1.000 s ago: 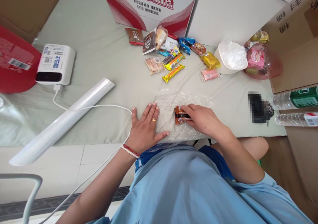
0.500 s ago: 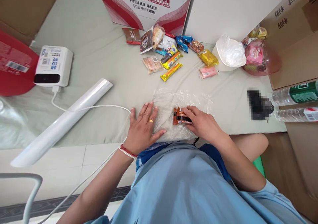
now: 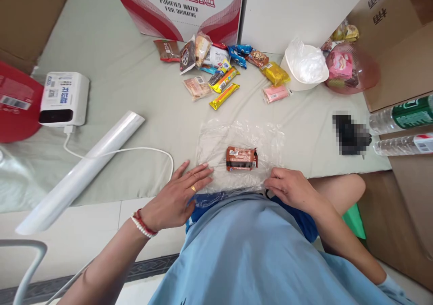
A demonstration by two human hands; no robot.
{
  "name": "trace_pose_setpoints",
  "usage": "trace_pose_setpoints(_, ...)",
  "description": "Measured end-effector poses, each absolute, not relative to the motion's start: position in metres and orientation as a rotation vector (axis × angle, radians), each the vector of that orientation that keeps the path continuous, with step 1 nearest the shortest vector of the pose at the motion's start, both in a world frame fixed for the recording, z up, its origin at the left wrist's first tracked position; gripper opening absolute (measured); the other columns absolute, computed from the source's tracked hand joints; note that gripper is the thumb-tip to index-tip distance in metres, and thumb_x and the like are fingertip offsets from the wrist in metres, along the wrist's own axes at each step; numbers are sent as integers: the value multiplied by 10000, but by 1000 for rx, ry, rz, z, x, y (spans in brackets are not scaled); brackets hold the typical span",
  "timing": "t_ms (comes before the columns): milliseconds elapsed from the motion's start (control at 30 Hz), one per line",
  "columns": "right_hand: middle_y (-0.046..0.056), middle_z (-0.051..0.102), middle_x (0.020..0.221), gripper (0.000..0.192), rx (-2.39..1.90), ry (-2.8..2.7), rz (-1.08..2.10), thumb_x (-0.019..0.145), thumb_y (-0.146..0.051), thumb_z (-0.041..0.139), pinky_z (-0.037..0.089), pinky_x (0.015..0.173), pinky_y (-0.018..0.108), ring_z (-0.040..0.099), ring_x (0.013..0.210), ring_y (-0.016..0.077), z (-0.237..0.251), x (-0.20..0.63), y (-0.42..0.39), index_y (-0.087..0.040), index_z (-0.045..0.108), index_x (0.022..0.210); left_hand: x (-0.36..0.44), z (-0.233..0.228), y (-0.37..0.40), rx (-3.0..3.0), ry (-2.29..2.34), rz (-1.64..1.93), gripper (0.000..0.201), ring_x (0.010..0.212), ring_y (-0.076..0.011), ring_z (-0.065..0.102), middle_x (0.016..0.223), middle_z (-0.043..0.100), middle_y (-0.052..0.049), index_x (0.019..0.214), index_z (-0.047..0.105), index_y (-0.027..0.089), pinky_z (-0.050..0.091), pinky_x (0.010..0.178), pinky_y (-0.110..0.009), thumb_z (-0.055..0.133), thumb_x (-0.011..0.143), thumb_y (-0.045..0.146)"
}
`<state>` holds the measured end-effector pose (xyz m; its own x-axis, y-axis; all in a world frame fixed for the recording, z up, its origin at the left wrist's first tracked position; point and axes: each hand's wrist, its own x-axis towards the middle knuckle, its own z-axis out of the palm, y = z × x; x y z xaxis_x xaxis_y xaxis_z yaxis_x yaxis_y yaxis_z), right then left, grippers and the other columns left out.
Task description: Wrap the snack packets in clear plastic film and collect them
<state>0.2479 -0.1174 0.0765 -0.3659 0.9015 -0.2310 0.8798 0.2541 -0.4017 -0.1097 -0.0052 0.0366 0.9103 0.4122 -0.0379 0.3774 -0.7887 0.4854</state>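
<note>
We see a small brown snack bar [image 3: 241,158] lying flat in the middle of a sheet of clear plastic film [image 3: 216,138], its glossy wrapper rectangular with crimped ends. The film is thin, crinkled and roughly square, spread on a pale green cloth [image 3: 135,84] that covers a low surface; its near edge reaches the rim of that surface.

Our left hand [image 3: 179,196] rests at the film's near left corner, palm down and fingers spread, the fingertips touching the plastic; a gold ring sits on one finger and a red and white beaded bracelet on the wrist. Our right hand [image 3: 291,187] lies at the near right corner, fingers loosely curled with the tips on the film's edge; we cannot tell whether it pinches the plastic. Neither hand touches the snack bar, which sits between them and a little farther away.

Beyond the film lies a loose pile of wrapped snacks [image 3: 216,66], shiny packets in yellow, blue, brown and pink. To their right stand a white bowl [image 3: 304,70] lined with crumpled plastic and a pink translucent bowl [image 3: 355,70] holding more packets. Behind the pile is a red and white cardboard box [image 3: 182,7]. To the left a long roll of clear film [image 3: 84,169] lies slantwise, near a white boxy device [image 3: 62,98] with a white cable [image 3: 135,151]. Two plastic bottles [image 3: 402,129] lie at the right.
</note>
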Motion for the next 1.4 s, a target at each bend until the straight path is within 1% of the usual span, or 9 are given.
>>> trace_pose_setpoints(67, 49, 637, 948, 248, -1758, -2413, 704, 1035, -246, 479, 431, 622, 268, 604, 763, 166, 75, 250, -119, -255, 724, 997, -111, 32, -6, 2597, 588, 116, 546, 1551, -250, 366, 1588, 517, -105, 1436, 551, 209, 134, 1315, -574, 501, 898, 140)
trace_pose_setpoints(233, 91, 599, 1291, 164, -1743, -2332, 707, 1023, -316, 548, 481, 685, 291, 615, 766, 140, 91, 262, -116, -238, 691, 1001, -107, 26, -4, 2586, 617, 250, 231, 1473, -246, 487, 1474, 637, -75, 1125, 701, 246, 207, 1296, -557, 532, 972, 211)
trace_pose_setpoints(367, 91, 652, 1269, 213, -1625, -2232, 795, 1016, -399, 596, 514, 733, 277, 667, 848, 153, 114, 265, -101, -225, 711, 973, -107, 24, -3, 2578, 590, 300, 275, 1455, -246, 510, 1448, 660, -55, 1124, 706, 262, 227, 1287, -561, 519, 952, 156)
trace_pose_setpoints(467, 76, 705, 1169, 290, -1692, -2183, 561, 1055, -379, 525, 493, 713, 265, 687, 871, 156, 124, 244, -79, -214, 712, 908, -107, 21, -5, 2607, 586, 322, 370, 1470, -251, 493, 1468, 643, -72, 1284, 655, 265, 227, 1286, -564, 526, 954, 157)
trace_pose_setpoints(567, 84, 685, 1269, 247, -1779, -2296, 435, 1010, -434, 615, 490, 699, 284, 698, 964, 205, 120, 207, -52, -232, 713, 1110, -107, 19, -9, 2655, 595, 325, 462, 1484, -258, 475, 1521, 593, -92, 1407, 585, 269, 227, 1282, -574, 517, 964, 154)
trace_pose_setpoints(700, 123, 664, 1310, 445, -1847, -2518, 554, 940, -359, 730, 522, 740, 320, 678, 1076, 274, 104, 172, -29, -239, 621, 1355, -109, 16, -15, 2685, 588, 302, 445, 1506, -260, 444, 1576, 533, -87, 1360, 627, 287, 199, 1288, -583, 502, 963, 131)
trace_pose_setpoints(1033, 75, 650, 1335, 310, -1597, -2149, 642, 972, -254, 648, 547, 959, 359, 650, 1213, 234, 84, 227, -52, -266, 621, 1281, -111, 5, -18, 2662, 598, 416, 427, 1503, -237, 450, 1566, 548, -61, 1398, 598, 317, 181, 1299, -549, 516, 998, 192)
trace_pose_setpoints(1267, 76, 664, 1327, 117, -1645, -2070, 703, 955, -278, 661, 555, 900, 348, 676, 1147, 226, 65, 227, -58, -257, 611, 1059, -111, 9, -21, 2600, 664, 482, 610, 1478, -241, 483, 1607, 472, -173, 1560, 359, 240, 245, 1285, -550, 548, 981, 193)
trace_pose_setpoints(1400, 74, 664, 1338, 107, -1657, -2095, 676, 958, -278, 659, 561, 888, 349, 678, 1154, 229, 64, 221, -55, -254, 595, 1040, -110, 8, -22, 2562, 683, 511, 407, 1439, -243, 529, 1572, 515, -180, 1354, 513, 229, 267, 1279, -570, 550, 954, 160)
